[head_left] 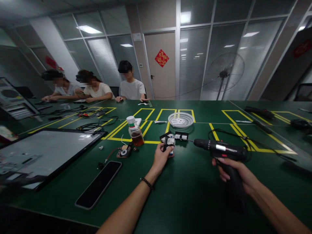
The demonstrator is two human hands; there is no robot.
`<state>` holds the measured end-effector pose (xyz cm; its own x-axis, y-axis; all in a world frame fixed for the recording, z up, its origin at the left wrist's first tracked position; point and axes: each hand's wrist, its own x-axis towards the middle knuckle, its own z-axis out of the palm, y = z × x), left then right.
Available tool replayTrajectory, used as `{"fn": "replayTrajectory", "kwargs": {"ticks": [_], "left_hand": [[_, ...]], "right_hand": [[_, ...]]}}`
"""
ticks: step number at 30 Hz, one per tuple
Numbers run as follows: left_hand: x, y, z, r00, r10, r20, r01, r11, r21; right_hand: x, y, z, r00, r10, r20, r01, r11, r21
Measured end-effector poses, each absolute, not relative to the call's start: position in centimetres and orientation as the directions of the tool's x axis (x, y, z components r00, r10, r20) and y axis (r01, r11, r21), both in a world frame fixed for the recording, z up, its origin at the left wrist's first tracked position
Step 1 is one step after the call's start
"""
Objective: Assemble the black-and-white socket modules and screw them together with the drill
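Observation:
My right hand (240, 170) is wrapped round the grip of a black cordless drill (227, 150), whose thin bit points left. Just past the bit's tip lies a small black-and-white part (181, 136). My left hand (159, 159) is closed on a similar small black-and-white part (169, 142), its exact kind too small to make out. Another dark piece shows partly behind it. A white perforated basket (180, 120) stands beyond both hands. Left of my left hand are a bottle of brown liquid (135, 132) and a small speaker-like part (124, 151) with wires.
A phone (99, 184) lies near the front edge, beside a large display panel (48, 156). Black cables (97, 125) spread behind the panel, and another cable (268, 151) runs right of the drill. Three people (131, 86) sit across the green table (190, 195), which carries yellow tape outlines.

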<state>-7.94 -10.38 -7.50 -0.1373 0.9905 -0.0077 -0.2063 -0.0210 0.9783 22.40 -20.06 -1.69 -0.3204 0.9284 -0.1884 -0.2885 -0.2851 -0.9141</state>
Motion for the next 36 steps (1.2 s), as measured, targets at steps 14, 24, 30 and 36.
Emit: {"fn": "replayTrajectory", "kwargs": {"ticks": [14, 24, 30, 36], "left_hand": [[-7.7, -11.3, -6.6, 0.149, 0.969, -0.197, -0.22, 0.227, 0.949], [-8.1, -12.0, -5.7, 0.317, 0.921, -0.228, -0.211, 0.303, 0.929], [-8.1, -12.0, -5.3, 0.314, 0.917, -0.248, -0.213, 0.322, 0.923], [-8.0, -12.1, -5.1, 0.304, 0.92, -0.247, -0.217, 0.32, 0.922]], "right_hand": [[21.6, -20.6, -2.3, -0.4, 0.889, -0.222, -0.235, -0.334, -0.913], [21.3, -20.7, -2.2, -0.418, 0.883, -0.212, -0.243, -0.334, -0.911], [20.7, -21.2, -0.7, -0.415, 0.88, -0.233, -0.216, -0.344, -0.914], [20.7, -21.2, -0.5, -0.406, 0.884, -0.231, -0.218, -0.339, -0.915]]}}
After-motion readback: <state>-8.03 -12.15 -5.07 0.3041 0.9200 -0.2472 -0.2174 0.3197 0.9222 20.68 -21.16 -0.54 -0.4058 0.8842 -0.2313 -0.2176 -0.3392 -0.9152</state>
